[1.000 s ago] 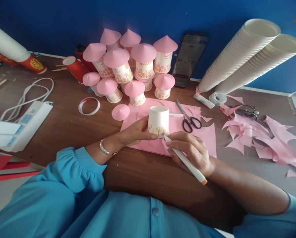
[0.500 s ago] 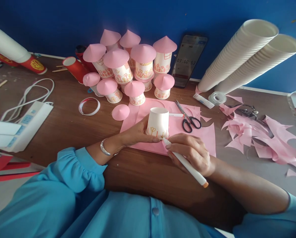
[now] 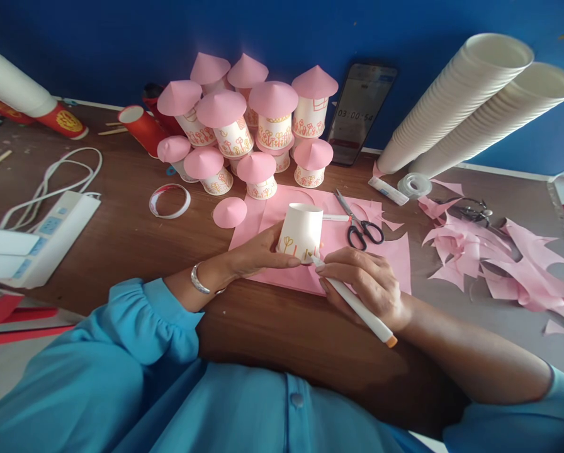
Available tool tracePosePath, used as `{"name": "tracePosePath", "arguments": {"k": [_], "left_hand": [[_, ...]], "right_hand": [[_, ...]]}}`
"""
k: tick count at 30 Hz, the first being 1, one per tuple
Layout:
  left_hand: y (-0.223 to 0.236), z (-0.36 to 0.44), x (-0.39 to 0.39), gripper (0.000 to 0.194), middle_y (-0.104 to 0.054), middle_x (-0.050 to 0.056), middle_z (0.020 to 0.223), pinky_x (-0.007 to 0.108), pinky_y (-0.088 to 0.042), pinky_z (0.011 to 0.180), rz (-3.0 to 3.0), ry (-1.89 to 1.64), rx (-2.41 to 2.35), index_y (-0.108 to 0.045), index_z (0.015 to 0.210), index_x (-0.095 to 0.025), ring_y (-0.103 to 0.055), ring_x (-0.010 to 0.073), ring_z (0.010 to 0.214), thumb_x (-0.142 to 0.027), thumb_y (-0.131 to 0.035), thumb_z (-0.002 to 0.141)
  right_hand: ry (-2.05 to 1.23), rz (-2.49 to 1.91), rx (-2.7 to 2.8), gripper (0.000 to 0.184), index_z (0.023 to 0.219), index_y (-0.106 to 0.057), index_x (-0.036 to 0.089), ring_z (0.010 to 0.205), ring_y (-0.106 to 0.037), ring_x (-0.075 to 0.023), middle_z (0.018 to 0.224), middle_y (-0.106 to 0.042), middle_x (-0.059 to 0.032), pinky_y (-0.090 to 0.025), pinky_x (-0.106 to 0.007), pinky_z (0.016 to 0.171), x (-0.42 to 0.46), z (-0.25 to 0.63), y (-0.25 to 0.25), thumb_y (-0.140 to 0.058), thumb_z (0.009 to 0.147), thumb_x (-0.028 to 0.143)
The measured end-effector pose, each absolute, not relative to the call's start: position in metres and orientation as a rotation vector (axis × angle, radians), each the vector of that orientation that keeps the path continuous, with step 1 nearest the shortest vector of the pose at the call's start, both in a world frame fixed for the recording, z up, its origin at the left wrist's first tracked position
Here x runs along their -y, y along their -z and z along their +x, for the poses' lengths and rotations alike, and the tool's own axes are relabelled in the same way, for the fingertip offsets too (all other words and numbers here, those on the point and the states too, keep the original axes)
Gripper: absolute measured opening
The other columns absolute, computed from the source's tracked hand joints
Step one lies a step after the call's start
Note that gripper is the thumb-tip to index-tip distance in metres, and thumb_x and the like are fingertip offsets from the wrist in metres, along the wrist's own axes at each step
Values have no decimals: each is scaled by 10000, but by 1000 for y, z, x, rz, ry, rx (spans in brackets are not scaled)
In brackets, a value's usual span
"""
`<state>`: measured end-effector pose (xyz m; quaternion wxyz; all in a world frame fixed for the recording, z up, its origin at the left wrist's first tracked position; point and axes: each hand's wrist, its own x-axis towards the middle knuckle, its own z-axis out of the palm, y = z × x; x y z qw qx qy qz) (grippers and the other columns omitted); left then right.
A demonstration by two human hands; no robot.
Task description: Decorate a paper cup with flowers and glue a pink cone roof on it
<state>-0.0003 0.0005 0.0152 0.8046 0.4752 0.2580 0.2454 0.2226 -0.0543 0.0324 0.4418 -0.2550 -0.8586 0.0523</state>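
Observation:
My left hand (image 3: 259,250) is closed around the lower part of a white paper cup (image 3: 303,225). Flower and stem drawings in orange, yellow and green run along the cup's lower edge. In my right hand (image 3: 364,280) is a white marker (image 3: 360,311) with an orange end. Its tip meets the cup near the lower edge, by a green mark. Beneath the hands lie pink paper sheets (image 3: 381,264). Black-handled scissors (image 3: 360,223) rest on them, beside another white marker (image 3: 336,218) partly hidden by the cup. A loose pink paper cone (image 3: 230,212) sits left of the cup.
Behind stand several decorated cups with pink cone roofs (image 3: 221,110). A phone (image 3: 362,113) leans on the blue wall. Tall cup stacks (image 3: 456,104), clear tape (image 3: 414,185) and pink scraps (image 3: 471,245) are at right. A tape roll (image 3: 169,201) and power strip (image 3: 58,233) lie left.
The cup has tilted and turned slightly in my left hand. My right hand has raised the marker a little, its tip moving up onto the green mark.

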Motion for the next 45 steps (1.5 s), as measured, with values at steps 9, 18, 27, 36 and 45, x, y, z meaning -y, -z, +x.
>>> {"name": "tracePosePath", "arguments": {"k": [9, 18, 27, 36, 45], "left_hand": [[-16, 0, -1, 471, -719, 94, 1072, 362, -530, 888, 1065, -538, -525, -651, 1146, -161, -676, 227, 991, -330, -853, 755], [-14, 1, -1, 476, -729, 104, 1084, 375, -539, 886, 1097, -537, -526, -673, 1144, -165, -684, 243, 998, -370, -849, 753], [-11, 0, -1, 525, -713, 102, 1117, 364, -523, 886, 1104, -534, -518, -635, 1199, -170, -665, 218, 981, -350, -853, 757], [-12, -1, -1, 514, -712, 90, 1099, 367, -519, 884, 1122, -524, -539, -646, 1181, -179, -665, 227, 983, -371, -854, 751], [-12, 0, 0, 453, -721, 94, 1088, 360, -531, 890, 1089, -552, -494, -652, 1163, -171, -682, 220, 988, -319, -840, 778]], "right_hand": [[-121, -667, 2145, 293, 1149, -584, 184, 733, -714, -163, 849, -690, -47, -609, -271, 606, 54, 222, -32, -628, 892, 51], [-137, -674, 2148, 330, 1184, -591, 185, 742, -720, -178, 872, -703, -54, -609, -280, 623, 54, 223, -31, -626, 878, 64], [-92, -678, 2141, 295, 1154, -602, 157, 760, -719, -178, 889, -702, -75, -609, -275, 626, 53, 223, -30, -643, 880, 56], [-80, -709, 2126, 307, 1178, -597, 171, 741, -713, -176, 878, -705, -59, -612, -280, 617, 53, 223, -34, -637, 891, 68], [-90, -686, 2138, 252, 1125, -592, 147, 748, -710, -168, 862, -695, -69, -631, -286, 643, 56, 221, -30, -645, 894, 59]]}}
